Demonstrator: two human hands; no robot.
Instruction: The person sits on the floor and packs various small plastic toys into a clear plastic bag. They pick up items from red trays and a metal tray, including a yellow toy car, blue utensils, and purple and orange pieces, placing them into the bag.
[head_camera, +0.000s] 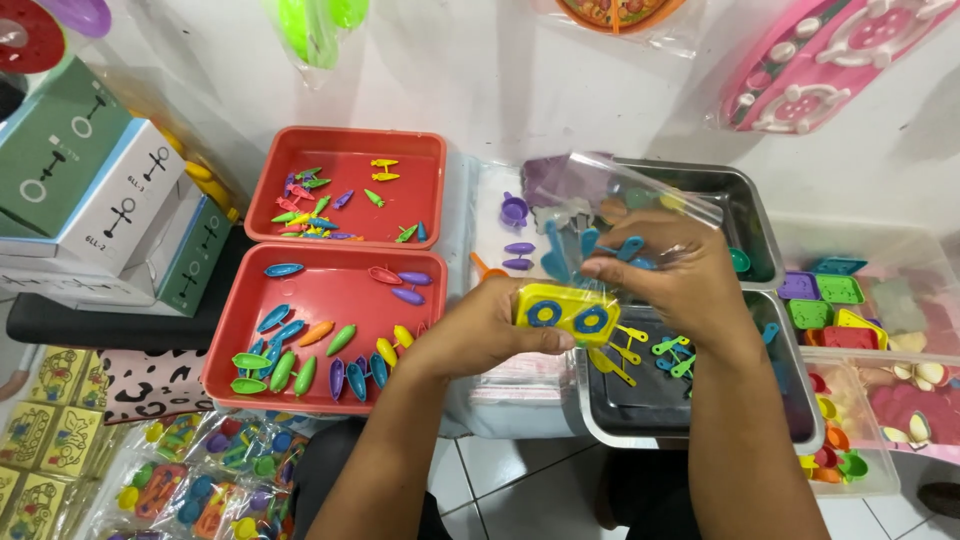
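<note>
Yellow plastic toy piece (566, 312) with two blue rings on its face, held between both hands above the gap between the trays; long axis roughly level, running left to right with a slight downward tilt to the right. Left hand (487, 330) closed around its left end, thumb beneath, fingers curled. Right hand (668, 270) pinching the clear plastic bag (622, 190) that rises behind the toy, fingertips pressed together at the bag's lower edge. Crinkled and glossy, that bag, with small coloured bits showing through.

To the left, two red square plastic trays: near one (330, 325) scattered with smooth boat-shaped pieces in blue, green, yellow, orange and purple; far one (350, 185) with tiny plane shapes. Under the right hand, two steel trays (690, 400) with small yellow and green pieces. Further right, clear tubs (880, 330) of square moulds.
</note>
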